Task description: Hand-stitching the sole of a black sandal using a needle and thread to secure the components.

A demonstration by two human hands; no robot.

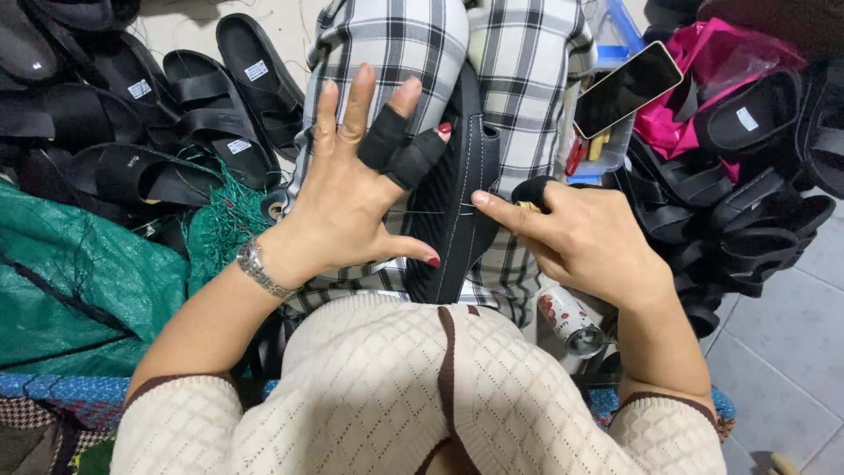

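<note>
You are bracing a black stitched leather sandal sole (453, 207) upright between your knees, on your black-and-white checked trousers (519, 70), so both hands stay free. Your left hand (347, 189) is spreading its fingers wide beside the sole, 2 of them in black fabric guards (396, 145), apparently drawing a thin thread (422, 212) taut. Your right hand (585, 237) is pressing its fingertips together on the sole's white-stitched edge; I cannot tell whether they pinch a needle. Finished black strap sandals (176, 114) are piling left of your grip, a dark smartphone (627, 88) lying right.
</note>
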